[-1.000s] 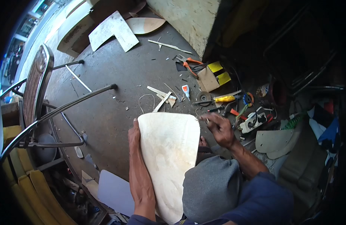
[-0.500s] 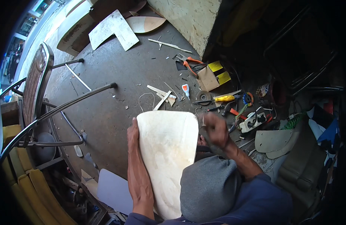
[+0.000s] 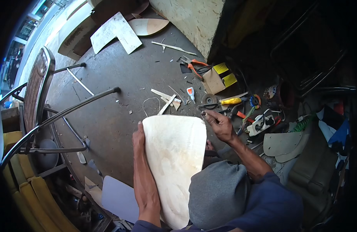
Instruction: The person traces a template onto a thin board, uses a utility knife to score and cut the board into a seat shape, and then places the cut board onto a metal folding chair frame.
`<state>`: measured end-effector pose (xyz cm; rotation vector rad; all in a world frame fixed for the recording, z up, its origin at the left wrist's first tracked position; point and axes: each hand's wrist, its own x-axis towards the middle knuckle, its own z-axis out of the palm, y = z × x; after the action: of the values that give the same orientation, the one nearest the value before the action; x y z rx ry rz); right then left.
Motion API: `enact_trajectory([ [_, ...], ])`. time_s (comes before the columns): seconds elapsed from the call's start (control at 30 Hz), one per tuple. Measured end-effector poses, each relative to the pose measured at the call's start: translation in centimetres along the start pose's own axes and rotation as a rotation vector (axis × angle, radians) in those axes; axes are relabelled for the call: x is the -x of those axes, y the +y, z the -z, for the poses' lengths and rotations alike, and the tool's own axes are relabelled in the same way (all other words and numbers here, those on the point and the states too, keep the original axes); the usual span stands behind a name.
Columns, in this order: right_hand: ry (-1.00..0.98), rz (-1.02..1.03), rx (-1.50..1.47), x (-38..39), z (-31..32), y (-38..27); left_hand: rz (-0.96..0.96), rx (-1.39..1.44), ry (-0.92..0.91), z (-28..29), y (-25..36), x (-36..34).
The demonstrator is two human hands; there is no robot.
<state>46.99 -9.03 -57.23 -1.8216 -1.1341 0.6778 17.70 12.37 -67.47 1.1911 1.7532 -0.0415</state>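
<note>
A pale, round-cornered wooden board (image 3: pixel 172 154) stands tilted in front of me, its upper edge rough at the right corner. My left hand (image 3: pixel 139 136) grips its left edge, with the forearm along that side. Just off the board's upper right corner is my right hand (image 3: pixel 222 127), fingers pinched together. A small dark thing shows at its fingertips, too small to name. A grey cloth cap (image 3: pixel 218 193) hides the board's lower right part.
Right of the board lie a yellow-handled screwdriver (image 3: pixel 230 101), an abrasive flap disc (image 3: pixel 209 99), orange-handled pliers (image 3: pixel 196 65) and a white power strip (image 3: pixel 261 124). A small white glue bottle (image 3: pixel 191 93) and wood strips (image 3: pixel 169 101) lie beyond it. A metal-framed chair (image 3: pixel 41 89) lies at left.
My right hand has moved slightly left and up toward the tools, turning so the pinched fingers show. The board and my left hand have shifted slightly right in the picture.
</note>
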Motion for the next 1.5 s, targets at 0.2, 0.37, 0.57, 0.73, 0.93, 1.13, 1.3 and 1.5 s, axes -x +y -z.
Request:
enact_trajectory([
  [0.2, -0.105, -0.28, -0.627, 0.5, 0.0, -0.7, -0.031, 0.068, 0.182, 7.3, -1.3, -7.1],
  [0.37, -0.155, -0.468, -0.598, -0.4, -1.0, 0.3, 0.027, 0.266, 0.578, 23.6, -7.2, -14.0],
  [0.57, -0.272, -0.309, -0.069, -0.3, -2.3, 1.1, 0.201, 0.901, 0.16, 21.9, -12.2, -10.9],
  [0.73, -0.359, -0.235, 0.092, -0.6, -3.0, 1.1, 0.107, 1.065, 0.107, 18.3, -15.0, -7.7],
  [0.93, -0.443, -0.154, 0.183, -2.4, -2.9, -0.2, -0.132, 1.384, 0.218, 18.1, -19.3, -5.8],
  [1.13, -0.434, -0.007, 0.227, -2.8, -3.9, 0.7, -0.288, 1.404, 0.237, 17.9, -12.9, 1.2],
  [1.3, -0.396, -0.033, 0.183, -2.8, -4.5, 2.0, -0.338, 1.47, 0.409, 19.2, -13.3, 5.0],
  [1.5, -0.415, -0.048, 0.105, -3.9, -5.8, 2.0, -0.107, 1.774, 0.622, 11.8, -24.1, 6.2],
])
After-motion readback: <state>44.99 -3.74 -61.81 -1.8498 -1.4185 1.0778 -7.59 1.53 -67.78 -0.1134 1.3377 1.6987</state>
